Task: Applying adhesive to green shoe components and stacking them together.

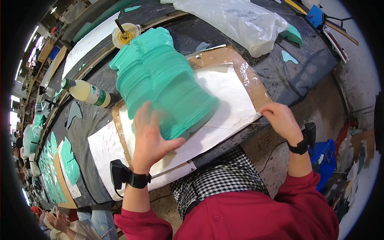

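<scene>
A tall stack of green, thin, sheet-like cut pieces (160, 80) leans across white paper (228, 92) on a brown cardboard sheet (248, 76). My left hand (150, 134) is at the stack's near left side, fingers spread and thumb stretched out to the right. Its fingertips are blurred, and whether they press on the pieces is hard to tell. Beyond the cardboard's right corner, my right hand (282, 120) is closed in a pinch. A thin thread (260, 123) runs from near its fingers leftward over the paper toward the base of the stack.
Left of the stack stands a bottle of pale liquid (86, 93). A spool of cord (127, 35) sits behind it. Crumpled clear plastic (240, 20) lies at the back, loose green pieces (69, 162) at the left. A blue crate (326, 162) is at right; another person's hands (58, 221) show lower left.
</scene>
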`<act>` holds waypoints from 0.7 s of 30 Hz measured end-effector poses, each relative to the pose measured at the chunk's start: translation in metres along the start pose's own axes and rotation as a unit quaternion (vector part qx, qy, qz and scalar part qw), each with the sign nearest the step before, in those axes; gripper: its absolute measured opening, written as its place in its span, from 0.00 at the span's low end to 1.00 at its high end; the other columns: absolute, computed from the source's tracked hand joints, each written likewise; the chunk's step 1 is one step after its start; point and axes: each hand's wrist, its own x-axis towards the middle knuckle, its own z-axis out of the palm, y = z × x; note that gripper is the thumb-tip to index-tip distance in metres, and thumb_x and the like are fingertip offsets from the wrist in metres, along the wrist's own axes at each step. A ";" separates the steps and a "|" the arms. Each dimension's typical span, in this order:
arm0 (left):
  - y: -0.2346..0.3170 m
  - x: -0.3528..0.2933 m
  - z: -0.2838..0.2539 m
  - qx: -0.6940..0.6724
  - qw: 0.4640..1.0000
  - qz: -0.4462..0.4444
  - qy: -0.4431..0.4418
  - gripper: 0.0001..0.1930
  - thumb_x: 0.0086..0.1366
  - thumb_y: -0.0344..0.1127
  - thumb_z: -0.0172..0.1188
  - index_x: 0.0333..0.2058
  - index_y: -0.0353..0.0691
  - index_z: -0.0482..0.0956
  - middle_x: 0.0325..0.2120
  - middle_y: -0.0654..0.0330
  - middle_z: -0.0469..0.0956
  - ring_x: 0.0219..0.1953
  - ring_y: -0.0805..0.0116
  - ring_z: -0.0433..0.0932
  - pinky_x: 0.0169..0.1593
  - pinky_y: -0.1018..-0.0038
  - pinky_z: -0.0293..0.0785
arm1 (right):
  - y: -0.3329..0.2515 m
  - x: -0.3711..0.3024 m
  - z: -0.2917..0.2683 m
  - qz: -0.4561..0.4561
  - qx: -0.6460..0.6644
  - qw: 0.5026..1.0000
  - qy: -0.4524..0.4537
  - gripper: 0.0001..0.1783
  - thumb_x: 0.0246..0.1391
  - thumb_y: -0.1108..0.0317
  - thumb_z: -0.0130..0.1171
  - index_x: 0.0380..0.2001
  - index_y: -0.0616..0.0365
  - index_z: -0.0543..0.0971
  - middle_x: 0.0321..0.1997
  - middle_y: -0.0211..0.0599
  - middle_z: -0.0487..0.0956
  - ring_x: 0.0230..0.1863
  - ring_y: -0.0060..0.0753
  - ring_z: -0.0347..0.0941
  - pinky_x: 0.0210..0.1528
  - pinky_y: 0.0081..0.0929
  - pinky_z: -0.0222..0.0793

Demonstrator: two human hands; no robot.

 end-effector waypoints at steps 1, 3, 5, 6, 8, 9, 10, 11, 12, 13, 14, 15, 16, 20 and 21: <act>0.000 -0.001 -0.003 0.001 1.000 -0.002 0.005 0.41 0.37 0.50 0.80 0.51 0.45 0.73 0.67 0.39 0.59 0.69 0.35 0.55 0.71 0.47 0.52 | 0.000 0.003 -0.007 0.018 -0.036 0.999 0.008 0.11 0.61 0.67 0.57 0.39 0.60 0.85 0.41 0.52 0.84 0.43 0.56 0.81 0.45 0.42 0.76; 0.000 -0.006 -0.009 0.007 1.000 0.001 0.010 0.40 0.39 0.48 0.79 0.52 0.46 0.73 0.68 0.38 0.57 0.70 0.35 0.55 0.71 0.46 0.51 | 0.024 0.002 -0.017 0.046 -0.124 0.989 0.073 0.11 0.61 0.67 0.57 0.39 0.60 0.85 0.39 0.51 0.84 0.42 0.54 0.81 0.45 0.41 0.76; 0.000 -0.010 -0.006 0.009 1.000 0.008 0.020 0.39 0.40 0.47 0.79 0.53 0.46 0.74 0.69 0.37 0.56 0.71 0.35 0.54 0.72 0.45 0.50 | 0.049 -0.002 -0.037 0.081 -0.052 0.990 0.099 0.09 0.61 0.68 0.59 0.38 0.60 0.85 0.35 0.47 0.84 0.37 0.44 0.81 0.41 0.35 0.75; 0.006 -0.014 -0.002 0.033 0.999 0.025 0.035 0.38 0.43 0.45 0.78 0.55 0.47 0.74 0.69 0.37 0.56 0.71 0.35 0.54 0.72 0.44 0.49 | 0.058 -0.005 -0.046 0.080 0.017 0.991 0.108 0.08 0.61 0.69 0.60 0.38 0.61 0.84 0.32 0.44 0.84 0.34 0.37 0.81 0.39 0.31 0.73; 0.019 -0.025 0.009 0.084 0.994 0.042 0.057 0.32 0.51 0.39 0.74 0.57 0.51 0.75 0.70 0.40 0.56 0.72 0.36 0.54 0.73 0.40 0.45 | 0.040 -0.001 -0.059 0.089 0.111 0.988 0.062 0.07 0.61 0.76 0.59 0.39 0.66 0.83 0.29 0.25 0.80 0.31 0.14 0.70 0.36 0.18 0.66; 0.020 -0.035 0.016 0.139 0.986 0.069 0.056 0.31 0.52 0.39 0.73 0.57 0.52 0.76 0.70 0.43 0.57 0.72 0.37 0.54 0.72 0.39 0.44 | 0.024 0.006 -0.063 0.097 0.175 0.979 0.042 0.07 0.62 0.76 0.59 0.40 0.65 0.83 0.31 0.25 0.81 0.33 0.15 0.71 0.37 0.17 0.67; 0.019 -0.044 0.023 0.194 0.975 0.093 0.052 0.30 0.54 0.40 0.72 0.57 0.53 0.77 0.70 0.45 0.58 0.72 0.37 0.55 0.72 0.39 0.44 | 0.010 0.016 -0.063 0.106 0.237 0.965 0.016 0.07 0.62 0.75 0.59 0.40 0.65 0.83 0.33 0.26 0.82 0.34 0.15 0.72 0.38 0.17 0.67; 0.025 -0.048 0.022 0.167 0.981 0.075 0.059 0.30 0.54 0.41 0.72 0.58 0.54 0.77 0.70 0.46 0.59 0.71 0.37 0.55 0.72 0.38 0.44 | -0.004 0.020 -0.071 0.050 0.273 0.960 0.028 0.08 0.63 0.76 0.58 0.42 0.64 0.83 0.36 0.29 0.83 0.35 0.16 0.72 0.40 0.17 0.68; 0.027 -0.048 0.023 0.137 0.987 0.056 0.058 0.30 0.55 0.42 0.72 0.59 0.56 0.76 0.69 0.48 0.60 0.71 0.38 0.56 0.72 0.37 0.43 | -0.017 0.032 -0.077 0.038 0.273 0.961 0.032 0.08 0.63 0.76 0.58 0.42 0.64 0.83 0.36 0.29 0.83 0.35 0.16 0.72 0.40 0.17 0.68; 0.024 -0.047 0.023 0.119 0.991 0.041 0.047 0.33 0.55 0.46 0.72 0.62 0.61 0.75 0.68 0.48 0.62 0.70 0.38 0.57 0.71 0.35 0.44 | -0.030 0.049 -0.083 -0.022 0.276 0.961 0.024 0.09 0.64 0.76 0.57 0.45 0.63 0.83 0.38 0.31 0.83 0.35 0.17 0.73 0.41 0.18 0.69; 0.020 -0.044 0.025 0.122 0.990 0.040 0.054 0.33 0.55 0.46 0.72 0.62 0.61 0.75 0.68 0.48 0.62 0.70 0.38 0.57 0.71 0.35 0.44 | -0.045 0.067 -0.089 -0.081 0.277 0.957 0.017 0.11 0.65 0.76 0.56 0.48 0.62 0.82 0.39 0.32 0.84 0.36 0.17 0.73 0.41 0.18 0.70; 0.013 -0.043 0.028 0.111 0.991 0.044 0.053 0.34 0.55 0.46 0.73 0.62 0.63 0.75 0.68 0.49 0.63 0.70 0.39 0.58 0.70 0.34 0.45 | -0.067 0.086 -0.088 -0.112 0.297 0.948 0.035 0.12 0.65 0.76 0.56 0.50 0.63 0.80 0.39 0.33 0.84 0.35 0.18 0.73 0.42 0.18 0.70; 0.010 -0.039 0.029 0.097 0.993 0.050 0.053 0.34 0.55 0.47 0.73 0.62 0.64 0.75 0.68 0.50 0.63 0.70 0.40 0.58 0.70 0.34 0.45 | -0.093 0.104 -0.091 -0.143 0.315 0.937 0.057 0.14 0.65 0.76 0.56 0.53 0.63 0.78 0.40 0.34 0.84 0.35 0.18 0.72 0.42 0.19 0.70; -0.001 -0.025 0.029 0.084 0.993 0.047 0.071 0.36 0.53 0.48 0.75 0.62 0.66 0.76 0.67 0.51 0.65 0.70 0.43 0.60 0.69 0.34 0.47 | -0.162 0.188 -0.083 -0.239 0.497 0.827 0.106 0.12 0.68 0.70 0.58 0.52 0.61 0.78 0.40 0.35 0.84 0.34 0.17 0.74 0.41 0.16 0.72; 0.003 -0.020 0.028 0.072 0.993 0.053 0.071 0.36 0.53 0.48 0.75 0.63 0.67 0.76 0.66 0.52 0.66 0.69 0.44 0.61 0.69 0.35 0.47 | -0.172 0.205 -0.084 -0.259 0.550 0.785 0.123 0.11 0.68 0.68 0.59 0.50 0.59 0.79 0.40 0.35 0.85 0.34 0.16 0.75 0.40 0.15 0.72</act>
